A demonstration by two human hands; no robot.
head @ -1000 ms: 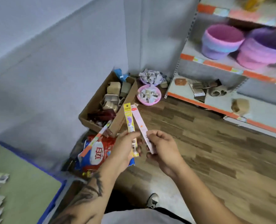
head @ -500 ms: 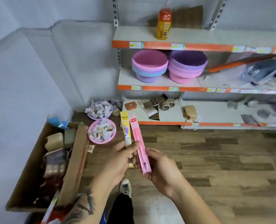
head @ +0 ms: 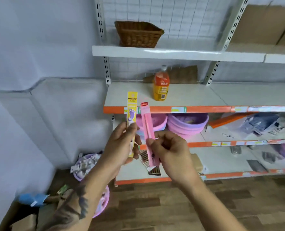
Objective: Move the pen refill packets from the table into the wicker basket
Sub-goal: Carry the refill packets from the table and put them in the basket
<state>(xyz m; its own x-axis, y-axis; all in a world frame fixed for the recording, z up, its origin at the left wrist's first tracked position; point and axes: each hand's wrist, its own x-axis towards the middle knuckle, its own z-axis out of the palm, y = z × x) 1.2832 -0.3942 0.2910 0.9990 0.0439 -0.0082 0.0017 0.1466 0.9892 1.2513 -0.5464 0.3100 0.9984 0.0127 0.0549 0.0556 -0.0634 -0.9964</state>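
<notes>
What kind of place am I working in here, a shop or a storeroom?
Probably a small shop or its stockroom: white slotted metal shelving with orange price-label strips, stacked pink and purple plastic basins, an orange drink bottle and a brown wicker basket set out like stock.

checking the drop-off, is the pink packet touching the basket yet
Apart. The head view shows the pink packet in the right hand, far below the basket on the top shelf.

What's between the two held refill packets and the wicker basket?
Nothing visible. The yellow packet and pink packet are held below the wicker basket on the top shelf; the orange bottle stands off to the right.
</notes>
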